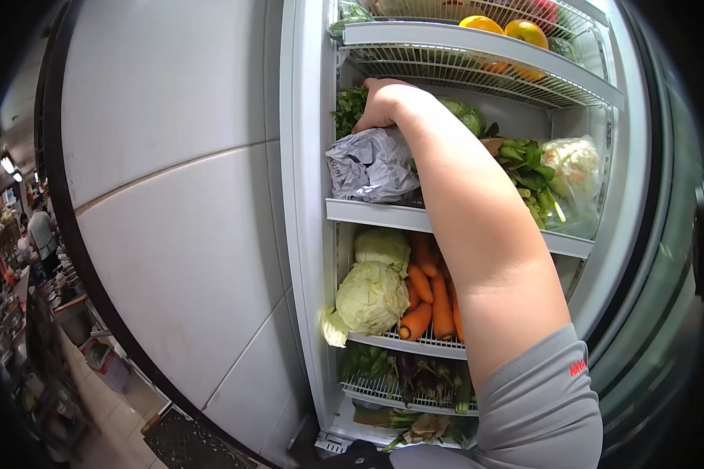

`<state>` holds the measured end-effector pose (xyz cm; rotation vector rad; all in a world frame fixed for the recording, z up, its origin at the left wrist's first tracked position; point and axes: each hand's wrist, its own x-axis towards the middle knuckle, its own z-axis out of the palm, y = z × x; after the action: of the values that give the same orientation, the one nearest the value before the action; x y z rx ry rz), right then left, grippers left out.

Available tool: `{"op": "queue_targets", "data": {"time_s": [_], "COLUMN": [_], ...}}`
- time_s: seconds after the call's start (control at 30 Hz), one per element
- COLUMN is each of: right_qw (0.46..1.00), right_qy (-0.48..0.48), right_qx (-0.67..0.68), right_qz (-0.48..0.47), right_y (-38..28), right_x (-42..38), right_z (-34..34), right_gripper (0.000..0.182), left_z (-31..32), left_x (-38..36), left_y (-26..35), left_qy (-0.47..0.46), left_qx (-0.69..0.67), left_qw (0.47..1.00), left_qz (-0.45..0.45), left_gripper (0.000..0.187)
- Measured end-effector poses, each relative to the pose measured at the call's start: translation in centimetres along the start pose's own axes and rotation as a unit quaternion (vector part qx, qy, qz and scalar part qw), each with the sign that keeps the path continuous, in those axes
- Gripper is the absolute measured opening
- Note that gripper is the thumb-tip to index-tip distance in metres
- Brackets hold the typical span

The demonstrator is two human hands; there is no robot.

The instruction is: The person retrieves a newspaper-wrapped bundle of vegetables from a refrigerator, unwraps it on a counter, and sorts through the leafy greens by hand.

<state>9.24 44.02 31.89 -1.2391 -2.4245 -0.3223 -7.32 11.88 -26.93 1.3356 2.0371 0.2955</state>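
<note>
My right hand (pixel 385 103) reaches into the left side of a fridge shelf, fingers curled into a bunch of leafy green herbs (pixel 350 109). The fingertips are partly hidden among the leaves. Just below the hand lies a crumpled printed grey plastic bag (pixel 371 166). Behind my forearm shows part of a green cabbage (pixel 463 116). To the right of the arm are leafy greens with stalks (pixel 524 160) and a cauliflower wrapped in clear plastic (pixel 572 164). My left hand is out of view.
Below, a shelf holds pale cabbages (pixel 371 297) and carrots (pixel 442 309); eggplants and green vegetables (pixel 414 375) sit lower. Orange fruits (pixel 526 33) rest on the top rack. A tiled wall (pixel 180 234) stands left, a glass door (pixel 680 234) right. A distant person (pixel 42 230) stands far left.
</note>
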Motion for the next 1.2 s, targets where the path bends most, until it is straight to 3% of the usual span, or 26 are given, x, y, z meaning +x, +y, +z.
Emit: {"op": "queue_targets", "data": {"time_s": [0.13,0.23,0.37,0.57,0.73,0.87,0.93,1.0,1.03,1.1,1.17,1.2], "right_qw": [0.999,0.998,0.993,0.99,0.979,0.979,0.971,0.968,0.968,0.968,0.964,0.962], "right_qy": [-0.019,0.04,0.117,0.115,0.117,0.122,0.136,0.136,0.138,0.15,0.143,0.141], "right_qx": [-0.046,-0.048,-0.004,0.039,0.119,0.131,0.166,0.181,0.178,0.177,0.197,0.207], "right_qz": [0.01,0.001,0.016,0.073,0.116,0.101,0.109,0.109,0.106,0.1,0.105,0.109], "right_y": [-0.4,0.0,2.2,5.1,6.2,7.7,8.0,8.5,8.7,9.3,9.5,9.6], "right_x": [2.2,3.5,4.8,5.7,4.6,5.8,4.8,4.1,4.0,3.9,3.3,3.1], "right_z": [0.5,2.0,2.5,2.4,2.2,2.8,2.6,2.4,2.3,2.3,2.4,2.4], "right_gripper": [0.116,0.056,0.043,0.044,0.047,0.049,0.049,0.048,0.048,0.046,0.045,0.045], "left_z": [-0.3,-0.6,-1.0,-1.9,-4.9,-10.5,-12.0,-15.5,-17.2,-20.3,-23.9,-25.4], "left_x": [0.5,1.1,1.3,-1.4,-9.7,-14.5,-14.6,-12.5,-11.1,-9.0,-6.5,-5.6], "left_y": [-1.5,-2.5,-3.7,-4.4,-1.2,9.9,15.4,20.3,22.7,28.8,34.0,36.1], "left_qy": [-0.006,-0.015,-0.027,-0.048,-0.086,-0.066,0.037,0.139,0.231,0.419,0.573,0.591], "left_qx": [-0.001,0.001,0.004,-0.007,-0.083,-0.281,-0.285,-0.147,-0.058,0.014,0.093,0.103], "left_qw": [1.0,1.0,0.999,0.998,0.991,0.953,0.928,0.905,0.855,0.747,0.641,0.648], "left_qz": [-0.013,-0.019,-0.026,-0.05,-0.062,0.087,0.237,0.374,0.461,0.517,0.501,0.468], "left_gripper": [0.049,0.048,0.046,0.045,0.044,0.04,0.043,0.061,0.071,0.075,0.086,0.093]}}
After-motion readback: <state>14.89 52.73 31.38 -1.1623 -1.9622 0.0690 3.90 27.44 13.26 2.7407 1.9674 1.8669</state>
